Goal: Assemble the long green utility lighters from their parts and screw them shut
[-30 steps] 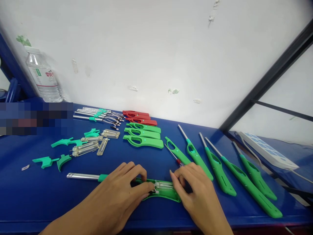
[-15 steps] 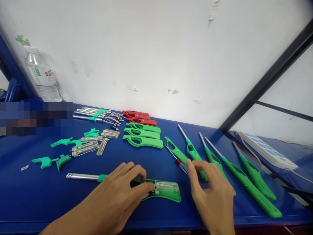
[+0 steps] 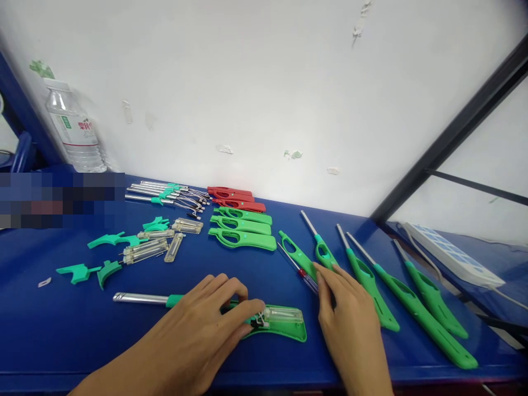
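Note:
My left hand (image 3: 214, 319) grips an open green lighter half-shell (image 3: 291, 331) lying on the blue table. Its thumb and index finger press near the black piece and thin wires inside. A clear fuel tank (image 3: 284, 314) sits in the handle end, and a metal tube (image 3: 140, 298) sticks out on the left. My right hand (image 3: 348, 313) is open, fingers stretched over the lower end of a loose green shell half (image 3: 297, 254). Beside its thumb lies a screwdriver (image 3: 307, 279) with a red and clear handle, partly covered by the hand.
Several green lighters with tubes (image 3: 412, 300) lie at right. Green shells (image 3: 247, 240) and red shells (image 3: 239, 205) line the back, near metal tubes with wires (image 3: 160, 192). Clear tanks (image 3: 146, 249) and green triggers (image 3: 78, 272) lie left. A bottle (image 3: 76, 129) and power strip (image 3: 454, 253) flank them.
My right hand has shifted slightly left, and its curled fingers have straightened over the loose shell's end. My left index fingertip has lifted a little, showing more of the black piece and wires.

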Tool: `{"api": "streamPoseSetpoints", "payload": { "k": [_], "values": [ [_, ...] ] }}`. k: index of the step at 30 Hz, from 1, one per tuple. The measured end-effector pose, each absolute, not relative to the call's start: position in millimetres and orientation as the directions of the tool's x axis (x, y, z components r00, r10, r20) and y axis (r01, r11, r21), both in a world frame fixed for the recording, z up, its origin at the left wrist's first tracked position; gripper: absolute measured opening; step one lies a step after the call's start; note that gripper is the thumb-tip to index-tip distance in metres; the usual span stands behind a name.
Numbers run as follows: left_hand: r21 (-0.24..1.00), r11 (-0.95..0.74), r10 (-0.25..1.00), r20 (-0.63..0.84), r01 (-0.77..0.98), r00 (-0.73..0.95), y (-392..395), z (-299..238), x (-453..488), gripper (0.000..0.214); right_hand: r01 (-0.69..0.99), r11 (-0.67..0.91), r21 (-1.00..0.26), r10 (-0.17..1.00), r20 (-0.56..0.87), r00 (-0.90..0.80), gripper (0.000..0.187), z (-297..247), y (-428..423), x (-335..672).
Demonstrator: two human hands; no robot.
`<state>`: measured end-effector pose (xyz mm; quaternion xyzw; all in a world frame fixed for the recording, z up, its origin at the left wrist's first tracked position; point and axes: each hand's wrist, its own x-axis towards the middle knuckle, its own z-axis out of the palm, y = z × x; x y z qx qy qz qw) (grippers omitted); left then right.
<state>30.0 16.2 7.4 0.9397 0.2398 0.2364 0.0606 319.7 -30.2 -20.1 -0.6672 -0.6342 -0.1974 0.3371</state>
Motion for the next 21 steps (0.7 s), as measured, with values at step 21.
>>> {"api": "streamPoseSetpoints", "payload": {
  "k": [21],
  "values": [
    [0.344, -0.786, 0.618, 0.459, 0.514, 0.638, 1, 1, 30, 0.087, 0.969, 0.089, -0.229, 0.766, 0.638, 0.08, 0.06, -21, -30, 322]
  ]
}}
